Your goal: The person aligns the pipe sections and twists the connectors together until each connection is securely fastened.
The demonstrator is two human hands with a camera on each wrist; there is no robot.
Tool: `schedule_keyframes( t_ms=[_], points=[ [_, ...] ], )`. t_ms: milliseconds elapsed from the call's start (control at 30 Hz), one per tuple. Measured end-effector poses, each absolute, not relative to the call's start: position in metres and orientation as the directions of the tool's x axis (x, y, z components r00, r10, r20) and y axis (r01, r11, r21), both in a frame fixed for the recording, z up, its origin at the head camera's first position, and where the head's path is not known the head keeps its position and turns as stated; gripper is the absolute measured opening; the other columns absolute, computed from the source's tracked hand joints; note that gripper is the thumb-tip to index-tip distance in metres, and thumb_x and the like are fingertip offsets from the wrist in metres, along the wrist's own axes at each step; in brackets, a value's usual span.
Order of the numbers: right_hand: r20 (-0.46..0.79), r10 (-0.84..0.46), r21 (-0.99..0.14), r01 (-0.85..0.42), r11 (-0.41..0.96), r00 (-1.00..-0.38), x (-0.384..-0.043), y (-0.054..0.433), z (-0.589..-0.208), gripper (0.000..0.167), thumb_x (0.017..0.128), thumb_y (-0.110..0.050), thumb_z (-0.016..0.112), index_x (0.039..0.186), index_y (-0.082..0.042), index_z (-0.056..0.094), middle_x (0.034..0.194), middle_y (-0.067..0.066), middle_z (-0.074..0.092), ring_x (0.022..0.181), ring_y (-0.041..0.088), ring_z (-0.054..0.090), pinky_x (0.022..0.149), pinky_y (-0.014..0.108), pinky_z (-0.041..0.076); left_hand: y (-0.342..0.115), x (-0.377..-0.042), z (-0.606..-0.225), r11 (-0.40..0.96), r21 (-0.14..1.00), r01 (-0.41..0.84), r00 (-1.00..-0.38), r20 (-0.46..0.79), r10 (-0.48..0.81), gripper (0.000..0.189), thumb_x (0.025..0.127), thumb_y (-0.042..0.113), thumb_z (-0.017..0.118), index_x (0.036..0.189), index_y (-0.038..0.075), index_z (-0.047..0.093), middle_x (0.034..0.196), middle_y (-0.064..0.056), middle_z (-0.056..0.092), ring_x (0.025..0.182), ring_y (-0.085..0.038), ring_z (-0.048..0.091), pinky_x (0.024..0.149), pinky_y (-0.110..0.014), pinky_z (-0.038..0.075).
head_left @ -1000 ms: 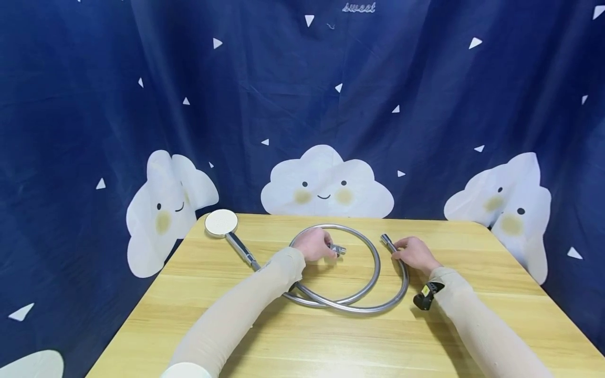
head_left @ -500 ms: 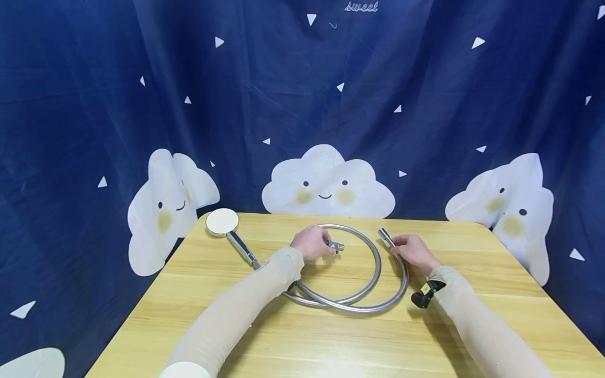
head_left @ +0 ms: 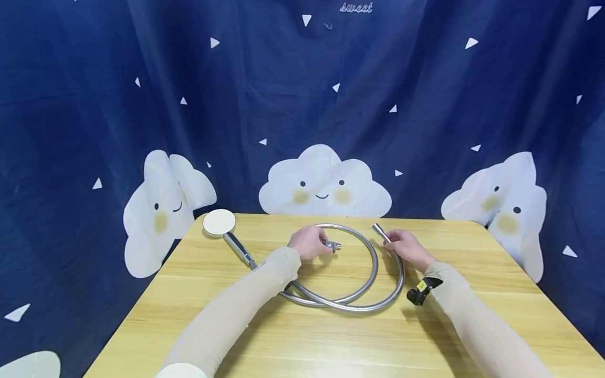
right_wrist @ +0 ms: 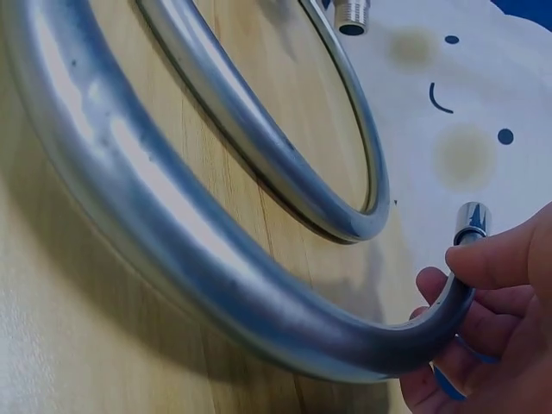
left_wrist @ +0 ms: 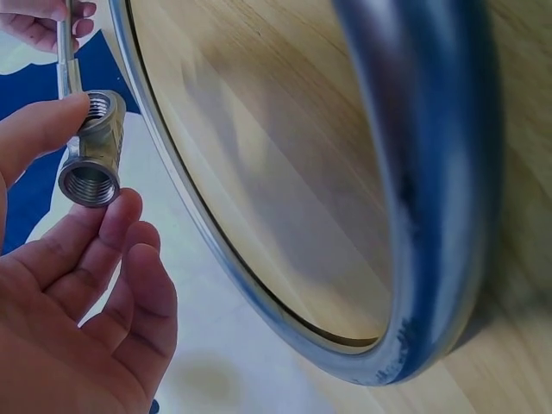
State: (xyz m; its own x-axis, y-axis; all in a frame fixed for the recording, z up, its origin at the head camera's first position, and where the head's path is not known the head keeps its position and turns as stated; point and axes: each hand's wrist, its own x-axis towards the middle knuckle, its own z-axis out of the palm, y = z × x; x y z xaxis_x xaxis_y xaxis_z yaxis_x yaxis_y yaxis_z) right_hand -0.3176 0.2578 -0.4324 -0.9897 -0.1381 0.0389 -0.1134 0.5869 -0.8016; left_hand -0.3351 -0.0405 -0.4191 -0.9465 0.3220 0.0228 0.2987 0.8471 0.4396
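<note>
Between the thumb and fingertips of my left hand (head_left: 309, 242) is a small metal tee fitting (left_wrist: 103, 142). Two of its internally threaded openings face the left wrist camera, and an externally threaded end (right_wrist: 352, 15) shows in the right wrist view. My right hand (head_left: 410, 248) pinches a silver shower hose (right_wrist: 259, 293) just behind its metal end connector (right_wrist: 473, 217), which points up and to the left. The hose loops across the table between both hands. A gap separates the connector from the fitting in the head view.
A handheld shower head (head_left: 219, 222) with a chrome and black handle (head_left: 238, 248) lies at the back left of the wooden table (head_left: 331, 346), its handle joined to the hose. My left forearm crosses over part of the hose. A blue cloud-print curtain (head_left: 302, 105) hangs behind the table.
My right hand has raised the hose's end connector and brought it slightly left, toward the fitting. My left hand has lifted the fitting a little. The shower head has stayed in place.
</note>
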Motion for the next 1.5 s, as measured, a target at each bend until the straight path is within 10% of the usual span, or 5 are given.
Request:
schedule_keyframes(
  t_ms=[800,1500],
  points=[
    [0.023,-0.132,-0.828,-0.093,0.553,-0.991,-0.321,0.259,-0.429,0.043,0.093,-0.002,0.057,0.133,0.013,0.051,0.114,0.028,0.063,0.101,0.031,0.061,0.085,0.033,0.047,-0.041,-0.335,-0.42,0.844,0.453,0.287,-0.947,0.002,0.321,0.024,0.077,0.041,0.085,0.087,0.023,0.072,0.084,0.012,0.066,0.081,-0.012,0.059,0.074,-0.032,0.048],
    [-0.004,-0.099,-0.859,-0.047,0.511,-0.995,-0.323,0.26,-0.419,0.024,0.102,-0.018,0.046,0.11,0.003,0.054,0.084,0.007,0.054,0.078,0.023,0.056,0.069,0.033,0.045,-0.038,-0.336,-0.42,0.848,0.446,0.287,-0.947,0.001,0.32,0.023,0.078,0.042,0.084,0.086,0.024,0.071,0.085,0.012,0.066,0.081,-0.012,0.059,0.075,-0.032,0.048]
  ],
)
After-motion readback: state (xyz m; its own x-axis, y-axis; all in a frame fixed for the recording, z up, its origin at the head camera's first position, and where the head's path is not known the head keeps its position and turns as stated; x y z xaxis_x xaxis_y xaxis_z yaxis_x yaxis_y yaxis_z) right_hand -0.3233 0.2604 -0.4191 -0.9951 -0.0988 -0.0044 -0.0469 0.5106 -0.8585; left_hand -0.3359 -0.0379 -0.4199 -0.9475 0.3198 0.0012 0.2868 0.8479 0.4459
